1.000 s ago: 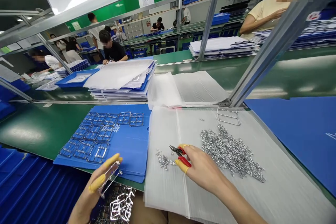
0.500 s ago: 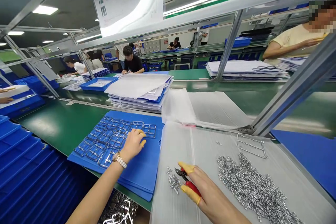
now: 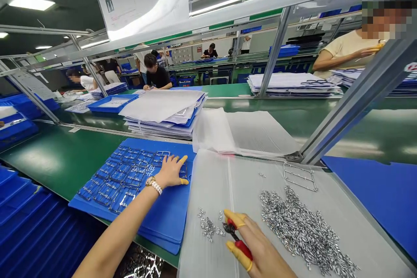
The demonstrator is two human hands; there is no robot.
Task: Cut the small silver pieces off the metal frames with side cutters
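Observation:
My left hand (image 3: 170, 171) is spread over the right end of a blue sheet (image 3: 169, 208), thumb and fingers apart. Beneath its fingers lies one of the small metallic sprue frames (image 3: 124, 169), which cover the sheet in rows; whether the hand touches it I cannot tell. Yellow covers sit on fingertips of both hands. In my right hand (image 3: 257, 243) are red-handled side cutters (image 3: 239, 243), jaws pointing up and left. Just left of the jaws, a small cluster of shiny silver pieces (image 3: 207, 227) rests on a pale plastic sheet (image 3: 208, 182).
A large heap of silver pieces (image 3: 302, 226) spreads to the right, below a stripped sprue frame (image 3: 299, 177). Behind stand stacked sheets (image 3: 163, 113) and a metal post (image 3: 348, 100). Blue trays (image 3: 42, 226) are at left. Other people work across the benches.
My left hand has moved right, over the end frame, and its fingers have spread. More silver pieces lie near the cutters' jaws. The whole view has shifted slightly.

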